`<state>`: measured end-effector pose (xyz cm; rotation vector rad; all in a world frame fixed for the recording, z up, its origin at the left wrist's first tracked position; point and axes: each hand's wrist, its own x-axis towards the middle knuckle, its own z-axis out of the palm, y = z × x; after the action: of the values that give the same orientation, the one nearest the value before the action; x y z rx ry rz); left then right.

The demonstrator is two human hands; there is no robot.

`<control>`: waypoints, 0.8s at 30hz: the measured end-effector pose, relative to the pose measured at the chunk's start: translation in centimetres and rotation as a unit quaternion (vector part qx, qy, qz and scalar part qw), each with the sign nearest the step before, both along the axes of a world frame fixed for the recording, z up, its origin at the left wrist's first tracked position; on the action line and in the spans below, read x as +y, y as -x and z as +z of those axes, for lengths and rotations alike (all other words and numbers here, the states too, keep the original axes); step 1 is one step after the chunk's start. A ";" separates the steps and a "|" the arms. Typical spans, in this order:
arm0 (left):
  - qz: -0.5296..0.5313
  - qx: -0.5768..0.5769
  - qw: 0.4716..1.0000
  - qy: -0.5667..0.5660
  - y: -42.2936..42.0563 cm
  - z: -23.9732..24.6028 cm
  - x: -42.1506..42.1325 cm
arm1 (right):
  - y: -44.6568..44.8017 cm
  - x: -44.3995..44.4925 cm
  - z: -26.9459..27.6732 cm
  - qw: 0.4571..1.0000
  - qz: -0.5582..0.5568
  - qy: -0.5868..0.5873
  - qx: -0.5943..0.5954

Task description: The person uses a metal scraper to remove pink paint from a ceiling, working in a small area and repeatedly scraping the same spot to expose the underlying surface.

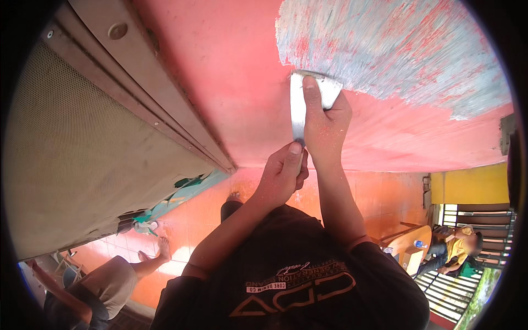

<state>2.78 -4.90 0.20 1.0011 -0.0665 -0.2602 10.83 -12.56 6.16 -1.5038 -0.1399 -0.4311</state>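
A metal putty knife is held in both hands, its wide blade edge against a pink painted wall. My left hand grips the handle, thumb along it. My right hand holds the blade, thumb pressed flat on its face and fingers behind. The blade's edge lies at the lower left border of a scraped patch, where grey-blue shows with streaks of pink. Pink specks of paint cling to both hands and forearms.
A framed mesh screen door slants along the left. Below is an orange tiled floor. One person is at lower left; another person sits at right by a wooden table with a box.
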 end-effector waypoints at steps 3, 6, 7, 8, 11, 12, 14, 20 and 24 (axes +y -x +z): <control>0.017 -0.004 0.999 -0.038 -0.1 0.4 0.1 | -0.2 0.1 0.1 1.000 0.009 0.004 0.007; -0.008 0.062 0.996 -0.069 -0.2 1.2 0.3 | -0.3 0.3 0.4 0.998 -0.020 0.017 0.052; 0.010 0.016 0.999 -0.049 -0.4 1.4 0.4 | -0.5 0.2 0.7 1.000 -0.008 0.009 0.003; 0.015 0.009 0.999 -0.050 -0.5 1.7 0.5 | -0.5 0.2 1.0 1.000 -0.001 0.004 -0.019; 0.020 -0.014 0.998 -0.063 -0.4 2.0 0.7 | -0.2 0.2 1.6 1.000 0.007 0.010 -0.005; 0.043 -0.041 0.996 -0.064 -0.4 1.9 0.7 | -0.2 0.2 1.8 0.999 0.009 0.006 -0.043; 0.007 0.025 0.998 -0.056 -0.2 1.9 0.5 | 0.0 0.5 1.8 1.000 -0.005 0.004 0.025; 0.014 0.000 0.999 -0.034 -0.1 2.0 0.2 | -0.3 0.1 1.8 0.998 0.022 -0.001 -0.061; -0.018 0.050 0.998 -0.015 0.1 1.5 0.1 | -0.2 0.2 1.8 0.998 -0.013 0.011 0.067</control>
<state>2.70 -4.80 1.68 1.0153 0.0102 -0.3439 11.06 -12.39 7.94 -1.5521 -0.0205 -0.3489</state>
